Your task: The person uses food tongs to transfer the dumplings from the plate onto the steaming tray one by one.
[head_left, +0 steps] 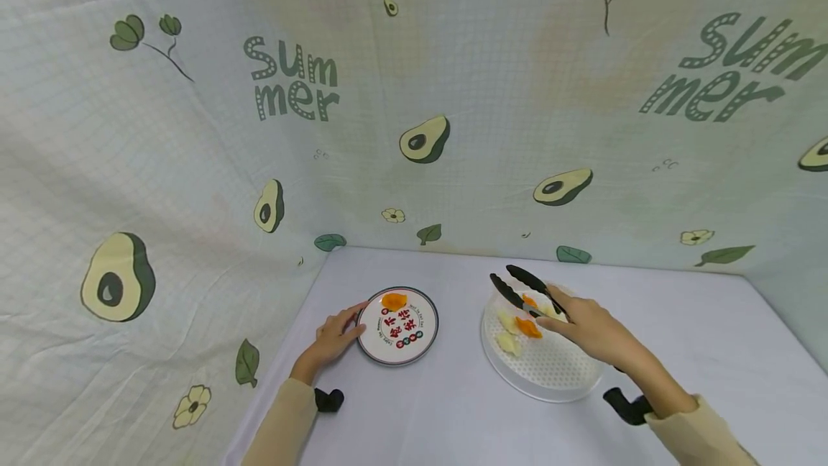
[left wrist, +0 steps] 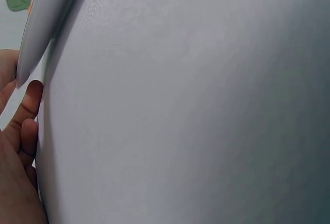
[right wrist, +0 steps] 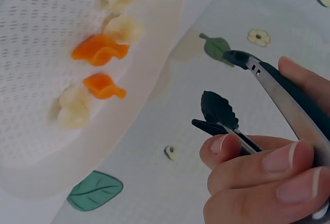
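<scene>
While left fingers (head_left: 344, 318) pinch plate (head_left: 375, 340) bearing one orange piece (head_left: 394, 301) | right fingers (right wrist: 252, 172) grip tongs (right wrist: 287, 103) | tray (head_left: 563, 365): five pieces (head_left: 528, 328)

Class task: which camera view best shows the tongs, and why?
The right wrist view: it shows the tongs largest, with their wavy-edged tips and metal clear, though the right hand covers part. The head view shows them smaller, above the round white tray, handles partly hidden by the hand. The left wrist view doesn't show them.
</scene>
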### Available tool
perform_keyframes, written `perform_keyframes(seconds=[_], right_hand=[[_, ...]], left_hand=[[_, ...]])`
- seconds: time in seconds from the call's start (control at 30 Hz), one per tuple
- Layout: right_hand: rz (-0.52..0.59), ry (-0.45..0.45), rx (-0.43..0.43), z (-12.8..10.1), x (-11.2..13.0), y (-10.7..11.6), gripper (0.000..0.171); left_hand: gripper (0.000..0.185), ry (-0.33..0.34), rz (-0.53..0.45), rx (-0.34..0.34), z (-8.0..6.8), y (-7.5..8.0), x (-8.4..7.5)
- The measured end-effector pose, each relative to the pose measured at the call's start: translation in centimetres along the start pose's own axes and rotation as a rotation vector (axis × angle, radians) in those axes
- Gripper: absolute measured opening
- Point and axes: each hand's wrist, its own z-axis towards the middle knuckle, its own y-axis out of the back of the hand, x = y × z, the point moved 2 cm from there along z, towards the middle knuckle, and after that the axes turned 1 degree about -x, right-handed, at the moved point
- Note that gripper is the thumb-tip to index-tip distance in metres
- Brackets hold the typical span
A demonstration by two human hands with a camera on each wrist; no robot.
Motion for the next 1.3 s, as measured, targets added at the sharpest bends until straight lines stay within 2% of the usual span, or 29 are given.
perform_keyframes(seconds=[0.2, 0.4, 0.53, 0.7, 0.9, 1.13, 1.3], right_hand=[[0.019, 0.067, 0.016, 1.7, 1.5, -1.2, 0.079], [0.069, 0.074, 0.088, 3.0, 3.0, -2.1, 0.077], [0.064, 0.1, 0.102, 3.9, 4.0, -2.7, 0.077], [0.036, 0.134, 0.122, 5.0, 4.6, -3.8, 0.073], [-0.017, 0.121, 0.183, 6.3, 5.1, -5.9, 0.078], [-0.085, 0.066, 0.221, 7.2, 6.4, -8.4, 0.08], [-0.129, 0.082, 0.225, 8.1, 7.4, -9.6, 0.079]], left_hand=[[0.051, 0.005, -0.006, 0.002, 0.0, 0.1, 0.1], [0.052, 0.007, -0.011, 0.009, 0.2, -0.1, 0.2], [0.051, 0.0, -0.001, 0.003, 0.2, 0.0, 0.2], [0.051, -0.003, 0.009, 0.003, 0.3, 0.1, 0.2], [0.052, 0.004, 0.003, 0.011, 0.2, 0.0, 0.4], [0.052, -0.004, 0.008, -0.006, 0.2, -0.1, 0.4], [0.052, -0.001, 0.004, -0.008, 0.1, 0.1, 0.2]])
